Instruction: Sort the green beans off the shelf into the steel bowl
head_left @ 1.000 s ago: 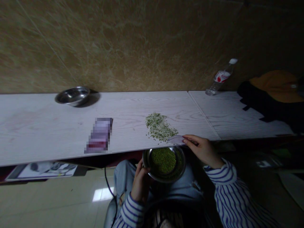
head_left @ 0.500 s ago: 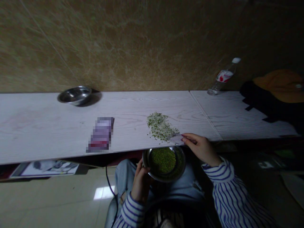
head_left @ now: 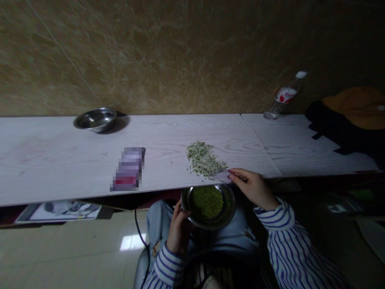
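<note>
Pale tabletop [head_left: 162, 160], green grains [head_left: 200, 154] scattered near its edge! Left hand [head_left: 179, 229] grips the metal bowl [head_left: 230, 202] just below, right hand [head_left: 255, 189] pinches a thin translucent piece [head_left: 221, 176]; too brisk a stroke could fling grains past the bowl.

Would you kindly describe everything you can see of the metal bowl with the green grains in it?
The metal bowl is round, shiny and looks like stainless steel. Its opening faces up, and small green grains cover its bottom. The left hand grips its left side. It sits just below the front edge of the white table, which hides its far rim, and above the jeans; whether it touches either is unclear.
</note>
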Tool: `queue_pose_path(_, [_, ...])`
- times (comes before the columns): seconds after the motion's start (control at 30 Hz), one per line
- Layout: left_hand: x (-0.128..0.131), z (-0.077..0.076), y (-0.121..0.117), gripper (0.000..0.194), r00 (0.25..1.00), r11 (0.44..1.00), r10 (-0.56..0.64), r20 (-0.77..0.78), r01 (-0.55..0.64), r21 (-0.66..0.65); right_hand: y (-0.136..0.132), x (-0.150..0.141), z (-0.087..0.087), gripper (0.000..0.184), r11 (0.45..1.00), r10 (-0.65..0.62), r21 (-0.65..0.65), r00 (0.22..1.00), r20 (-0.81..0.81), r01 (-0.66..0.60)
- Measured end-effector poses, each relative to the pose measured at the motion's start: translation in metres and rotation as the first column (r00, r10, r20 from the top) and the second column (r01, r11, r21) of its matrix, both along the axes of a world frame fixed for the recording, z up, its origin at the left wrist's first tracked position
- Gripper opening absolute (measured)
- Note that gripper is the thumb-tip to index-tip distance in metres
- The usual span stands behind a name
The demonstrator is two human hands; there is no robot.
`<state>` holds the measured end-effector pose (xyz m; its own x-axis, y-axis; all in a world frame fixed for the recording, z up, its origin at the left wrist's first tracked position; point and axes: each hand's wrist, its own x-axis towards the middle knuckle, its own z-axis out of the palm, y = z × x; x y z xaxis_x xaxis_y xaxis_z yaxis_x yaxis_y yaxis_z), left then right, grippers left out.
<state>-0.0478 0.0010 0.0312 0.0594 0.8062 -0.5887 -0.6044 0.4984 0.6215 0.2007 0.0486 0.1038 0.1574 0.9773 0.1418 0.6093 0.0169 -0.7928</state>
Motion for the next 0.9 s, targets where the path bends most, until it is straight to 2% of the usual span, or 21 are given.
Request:
queue_pose_path(0.2, [-0.001,-0.001,0.000,0.056,1.000,1.000,-0.006,0.015,0.006,0.000,0.000,-0.002,0.001,0.025,1.000,0.011,0.004,1.000,0.015,-0.011])
queue_pose_path(0.37, [-0.001,-0.002,0.000,0.049,0.999,1.000,-0.009,0.038,0.009,0.007,-0.001,-0.004,0.002,0.024,1.000,0.021,0.018,1.000,0.018,-0.021])
queue_pose_path(0.57, [-0.002,-0.006,0.000,0.055,0.999,1.000,-0.014,0.041,0.013,0.020,0.003,-0.011,0.003,0.027,0.999,0.035,0.022,0.999,0.015,-0.036])
queue_pose_path(0.9, [-0.007,-0.001,0.002,0.047,1.000,1.000,-0.018,0.009,0.018,0.024,0.004,-0.030,0.004,0.027,0.994,0.110,0.008,0.994,0.009,-0.110])
